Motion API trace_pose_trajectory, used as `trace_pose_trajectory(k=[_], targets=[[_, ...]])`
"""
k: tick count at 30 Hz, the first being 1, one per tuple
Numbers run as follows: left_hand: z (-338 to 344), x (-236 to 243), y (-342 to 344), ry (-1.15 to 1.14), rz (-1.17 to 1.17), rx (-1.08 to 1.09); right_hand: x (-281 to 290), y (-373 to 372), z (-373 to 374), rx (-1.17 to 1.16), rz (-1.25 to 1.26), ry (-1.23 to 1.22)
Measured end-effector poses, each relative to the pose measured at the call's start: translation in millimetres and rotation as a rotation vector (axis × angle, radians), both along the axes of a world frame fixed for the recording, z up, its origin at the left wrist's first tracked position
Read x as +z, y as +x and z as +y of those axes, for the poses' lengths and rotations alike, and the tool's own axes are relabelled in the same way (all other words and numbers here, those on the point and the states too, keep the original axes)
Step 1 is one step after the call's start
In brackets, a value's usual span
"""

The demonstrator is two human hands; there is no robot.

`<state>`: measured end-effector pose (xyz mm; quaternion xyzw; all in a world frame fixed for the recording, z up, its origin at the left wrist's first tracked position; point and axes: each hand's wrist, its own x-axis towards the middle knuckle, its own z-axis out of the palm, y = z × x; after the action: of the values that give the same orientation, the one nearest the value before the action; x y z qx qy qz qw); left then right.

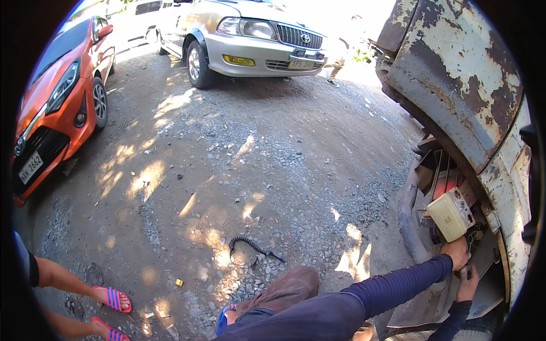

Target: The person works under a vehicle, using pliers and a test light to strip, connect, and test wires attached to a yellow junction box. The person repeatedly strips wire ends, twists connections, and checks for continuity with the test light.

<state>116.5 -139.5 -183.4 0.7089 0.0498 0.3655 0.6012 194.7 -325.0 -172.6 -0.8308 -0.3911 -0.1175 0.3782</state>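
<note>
At the right, inside an opening in a rusty, peeling vehicle body (455,79), sits a yellowish plastic box (451,217) with metal fittings on its right side. My left hand (456,253) is just below this box, its fingers curled and partly hidden; what they grip does not show. Close beneath it, my right hand (467,282) points upward, with thumb and fingertips drawn together near a thin wire or strip. Anything between those fingertips is too small to name. Both hands are close together, almost touching.
A black coiled cable (254,246) lies on the gravel before my knee. Curved grey pipe (410,219) runs beside the opening, and a tyre (449,334) is below. A person in striped slippers (116,299) stands at left. An orange car (62,108) and a silver vehicle (250,45) are parked beyond.
</note>
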Motion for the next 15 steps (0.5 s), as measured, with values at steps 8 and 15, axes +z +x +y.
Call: trace_pose_trajectory(k=[8,15], targets=[[-2,5,-20,-0.134,-0.051,0.091,1,-25,33,-0.266,-0.225,-0.002],[3,10,-16,-0.13,-0.047,0.055,8,-132,63,-0.241,-0.418,0.048]])
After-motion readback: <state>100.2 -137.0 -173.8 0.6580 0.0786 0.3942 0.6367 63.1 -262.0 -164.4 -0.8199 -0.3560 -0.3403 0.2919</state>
